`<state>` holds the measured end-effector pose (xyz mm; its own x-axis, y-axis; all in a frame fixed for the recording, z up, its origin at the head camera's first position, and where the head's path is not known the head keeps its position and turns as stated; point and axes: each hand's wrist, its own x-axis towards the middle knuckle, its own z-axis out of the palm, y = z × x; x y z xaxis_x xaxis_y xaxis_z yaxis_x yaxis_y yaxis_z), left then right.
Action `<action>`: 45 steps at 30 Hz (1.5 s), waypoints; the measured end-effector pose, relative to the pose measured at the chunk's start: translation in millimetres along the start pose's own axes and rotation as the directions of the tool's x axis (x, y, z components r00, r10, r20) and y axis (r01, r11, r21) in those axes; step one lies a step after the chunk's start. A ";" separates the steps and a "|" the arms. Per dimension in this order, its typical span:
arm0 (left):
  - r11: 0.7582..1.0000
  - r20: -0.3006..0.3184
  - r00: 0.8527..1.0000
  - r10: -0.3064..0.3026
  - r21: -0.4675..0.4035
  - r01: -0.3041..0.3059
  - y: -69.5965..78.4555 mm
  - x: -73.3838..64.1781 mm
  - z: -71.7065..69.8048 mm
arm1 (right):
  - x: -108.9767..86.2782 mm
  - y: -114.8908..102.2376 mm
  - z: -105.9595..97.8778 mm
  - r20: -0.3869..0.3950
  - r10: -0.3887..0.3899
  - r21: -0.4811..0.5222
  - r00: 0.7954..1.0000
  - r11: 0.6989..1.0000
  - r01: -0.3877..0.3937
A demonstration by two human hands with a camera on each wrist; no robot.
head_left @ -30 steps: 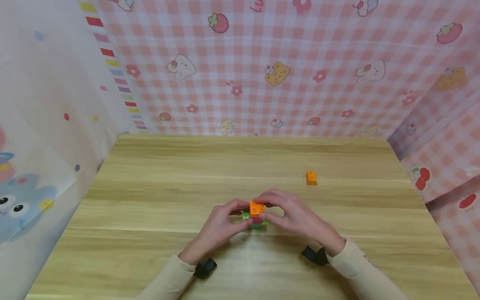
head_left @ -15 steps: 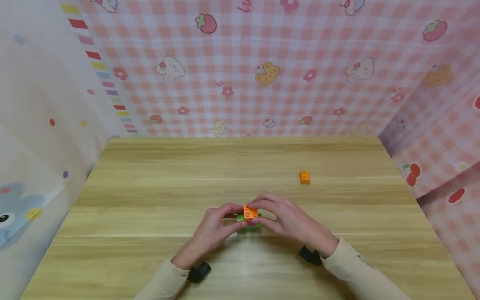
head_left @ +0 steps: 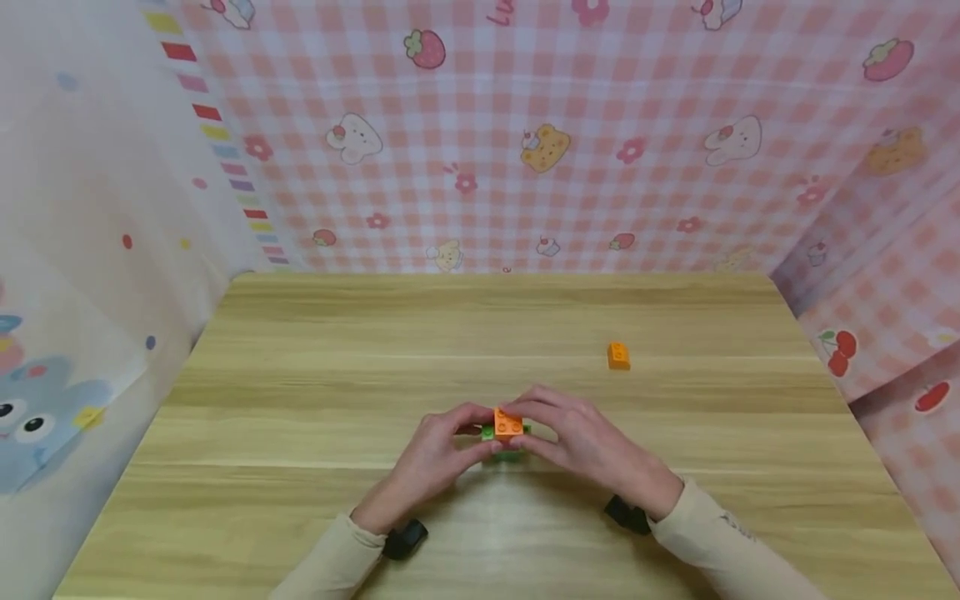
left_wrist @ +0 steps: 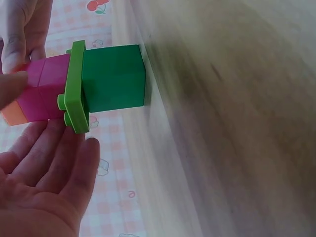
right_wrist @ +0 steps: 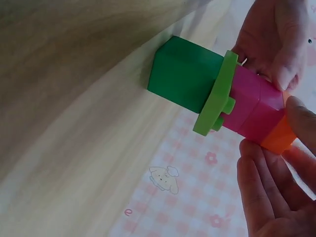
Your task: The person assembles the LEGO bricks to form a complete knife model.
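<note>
A small stack of toy bricks stands upright on the table between both hands. At its base is a dark green brick (left_wrist: 116,76), topped by a thin light green plate (left_wrist: 75,94) with studs showing at its ends. Two magenta bricks (right_wrist: 247,101) sit above that, and an orange brick (head_left: 508,425) forms the top. My left hand (head_left: 431,454) holds the magenta part from the left, thumb in front and fingers behind. From the right, my right hand (head_left: 588,437) pinches the orange brick between thumb and fingers. Fingers partly cover the upper bricks in the head view.
Farther back and to the right, a loose orange brick (head_left: 618,357) lies on the wooden table (head_left: 360,333). Patterned pink checked cloth (head_left: 480,108) hangs behind the table, with more cloth along both sides. Black wrist straps show under both forearms.
The orange top brick sits slightly lower and nearer to me than one second ago. Both hands keep their hold on the stack. The head view has swayed a little sideways and back.
</note>
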<state>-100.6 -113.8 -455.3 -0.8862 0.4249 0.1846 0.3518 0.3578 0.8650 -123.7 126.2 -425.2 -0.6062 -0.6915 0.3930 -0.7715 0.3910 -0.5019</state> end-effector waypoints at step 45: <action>0.996 -0.058 0.998 -0.013 -0.092 0.008 6.9 1.6 0.7 | -40.6 140.0 -87.1 0.132 0.588 0.104 0.798 0.792 -0.601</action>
<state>-99.4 -110.1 -449.4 -0.9068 0.3712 0.1999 0.3156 0.2832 0.9056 -224.0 261.9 -444.3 -0.9120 -0.4016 -0.0832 -0.2264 0.6622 -0.7144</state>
